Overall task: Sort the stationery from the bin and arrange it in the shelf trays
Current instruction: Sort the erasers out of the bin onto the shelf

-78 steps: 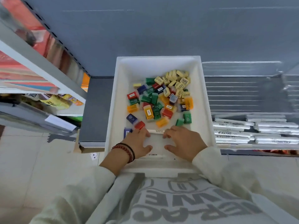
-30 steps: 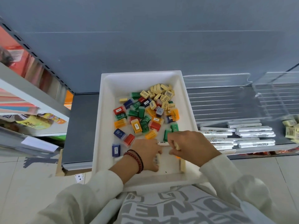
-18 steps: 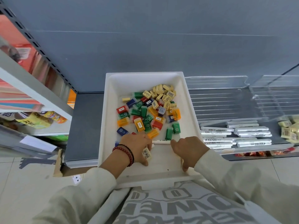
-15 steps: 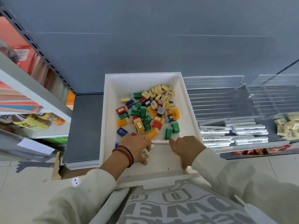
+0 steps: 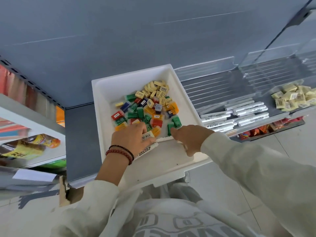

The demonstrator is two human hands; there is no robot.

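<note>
The white bin [image 5: 191, 106] stands on the grey shelf and holds several coloured sharpeners [image 5: 145, 115] and cream erasers [image 5: 157, 91]. My left hand [image 5: 133, 139] lies at the near edge of the pile. It holds a white marker [image 5: 147, 149] under the palm and a barcoded cream eraser [image 5: 148, 135] between its fingers. Another white marker [image 5: 164, 138] lies across the bin floor between my hands. My right hand [image 5: 189, 138] has curled fingers, its index tip at a green sharpener [image 5: 170, 128] and that marker's end. Anything in its palm is hidden.
To the right on the shelf, a clear tray holds white markers [image 5: 239, 115] and a further clear tray holds cream erasers [image 5: 294, 98]. A shelf unit with packaged goods [image 5: 30, 146] stands at the left. Tiled floor lies below.
The view has tilted and swung right, bringing the eraser tray into sight. My left hand now grips a marker along with the eraser. My right hand stays at the loose marker's right end.
</note>
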